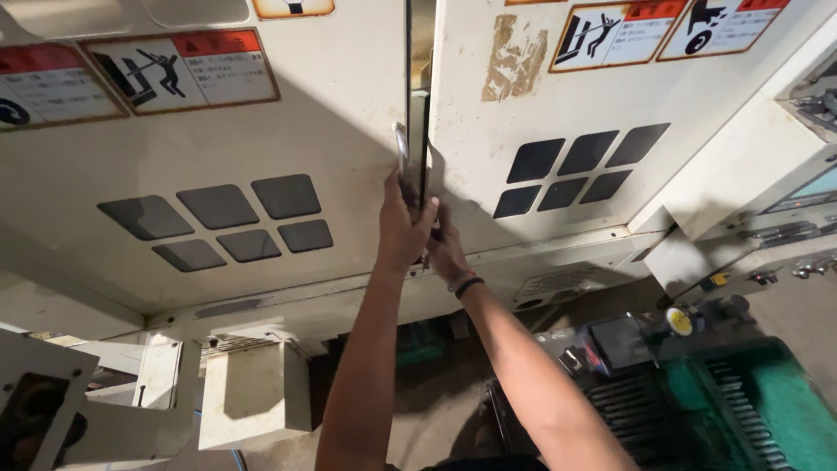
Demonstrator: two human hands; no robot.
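— Two cream sliding doors fill the upper half of the frame, and we have both hands at the seam where they meet. What do we hold?

— Our left hand (403,228) is wrapped shut around the metal handle (401,157) on the edge of the left door (218,139), just left of centre. Our right hand (446,244) sits right beside it, lower and partly behind; it touches the edge of the right door (558,105), but we cannot tell whether its fingers are curled or loose. A dark band circles that wrist.

— And the surfaces?

— Painted panels, scuffed, with a brown torn patch at the top of the right door. Each door carries a cluster of dark square windows (222,222), and warning stickers (179,70) sit along the top of the frame.

— The room?

— Dim. At the lower right we see a green grated platform (767,410); at the lower left, a pale box-shaped housing (253,392). A control panel (802,192) juts in at the right edge.
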